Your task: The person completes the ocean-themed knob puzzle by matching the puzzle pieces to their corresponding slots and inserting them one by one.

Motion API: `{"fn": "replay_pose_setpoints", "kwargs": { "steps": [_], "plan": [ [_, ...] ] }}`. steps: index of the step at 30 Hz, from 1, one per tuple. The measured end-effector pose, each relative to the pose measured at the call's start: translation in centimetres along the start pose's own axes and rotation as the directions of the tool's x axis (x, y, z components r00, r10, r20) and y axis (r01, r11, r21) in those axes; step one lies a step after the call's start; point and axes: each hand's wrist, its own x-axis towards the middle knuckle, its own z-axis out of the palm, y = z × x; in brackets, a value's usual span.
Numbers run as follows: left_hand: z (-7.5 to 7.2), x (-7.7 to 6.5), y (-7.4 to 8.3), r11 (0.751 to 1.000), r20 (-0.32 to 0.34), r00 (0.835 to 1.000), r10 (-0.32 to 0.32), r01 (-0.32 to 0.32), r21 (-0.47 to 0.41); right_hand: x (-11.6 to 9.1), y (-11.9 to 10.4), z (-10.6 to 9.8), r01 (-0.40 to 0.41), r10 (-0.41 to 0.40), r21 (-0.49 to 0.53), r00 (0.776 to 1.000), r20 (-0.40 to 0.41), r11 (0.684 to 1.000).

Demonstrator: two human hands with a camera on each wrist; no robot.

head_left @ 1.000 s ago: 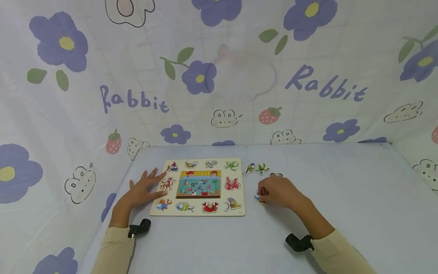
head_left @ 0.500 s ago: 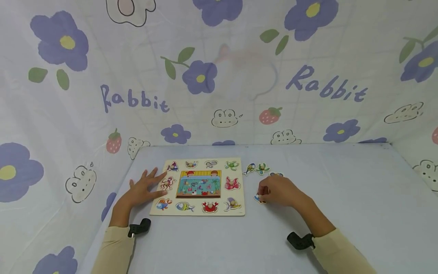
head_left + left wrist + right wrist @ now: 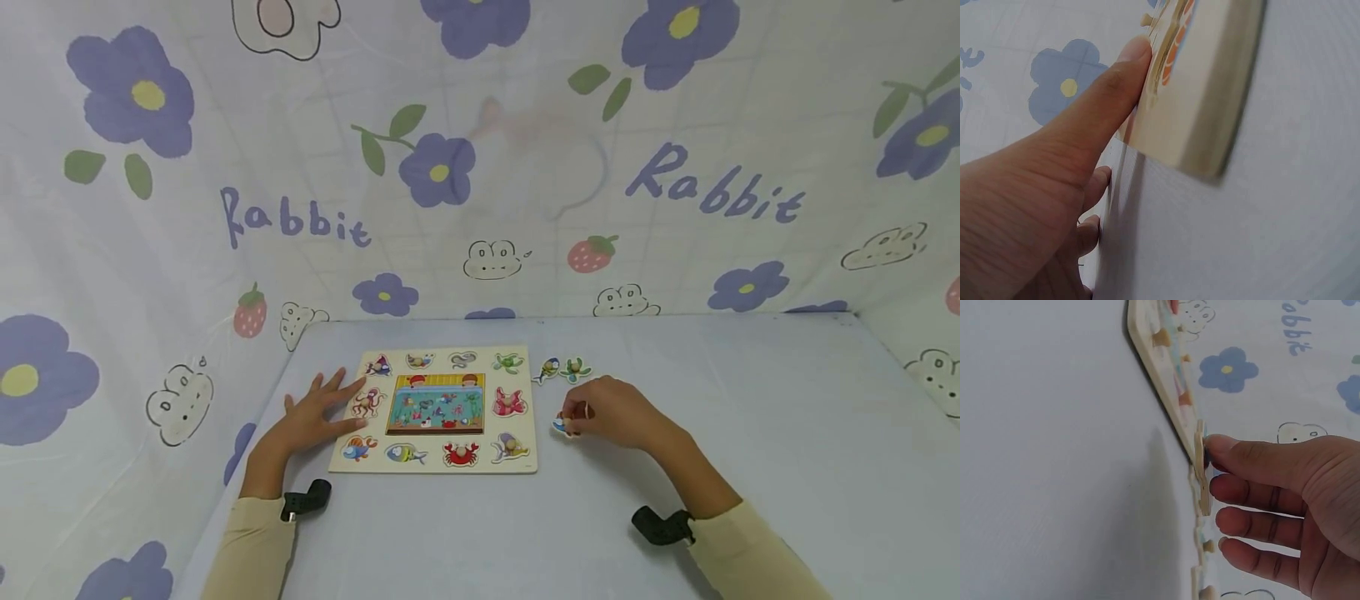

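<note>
In the head view my left hand (image 3: 311,417) rests with spread fingers on the left edge of a wooden peg puzzle board (image 3: 435,358). The left wrist view shows the thumb (image 3: 1116,81) lying on the board near its corner. Right of the board, my right hand (image 3: 618,412) pinches a small blue knobbed puzzle piece (image 3: 559,424). From the right wrist, that piece (image 3: 1201,450) appears edge-on, raised off the table; the fingertips partly cover it. Beyond the hand lie a striped fish piece (image 3: 550,367) and a green turtle piece (image 3: 576,369).
Knobbed pieces such as a crab (image 3: 461,452) and a pink one (image 3: 509,402) sit in the board around its aquarium picture (image 3: 437,405). A white tabletop (image 3: 480,533) lies underneath, with a flower-printed curtain (image 3: 405,250) behind and at the sides.
My right hand has moved slightly left and away from me with the puzzle piece. It now covers the purplish piece seen before. The left hand stays still.
</note>
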Motion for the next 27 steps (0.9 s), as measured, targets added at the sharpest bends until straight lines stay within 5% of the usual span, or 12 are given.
{"fn": "replay_pose_setpoints", "kwargs": {
  "steps": [10,27],
  "plan": [
    [-0.4,0.4,0.3,1.000,-0.015,1.000,0.006,-0.006,-0.007,-0.2,-3.4,-1.1,0.080,-0.082,-0.036,0.995,-0.061,0.996],
    [0.2,0.2,-0.2,1.000,-0.020,1.000,-0.004,0.004,-0.012,2.3,-9.6,1.6,0.276,-0.281,-0.128,0.959,-0.022,0.953]
  ]
}}
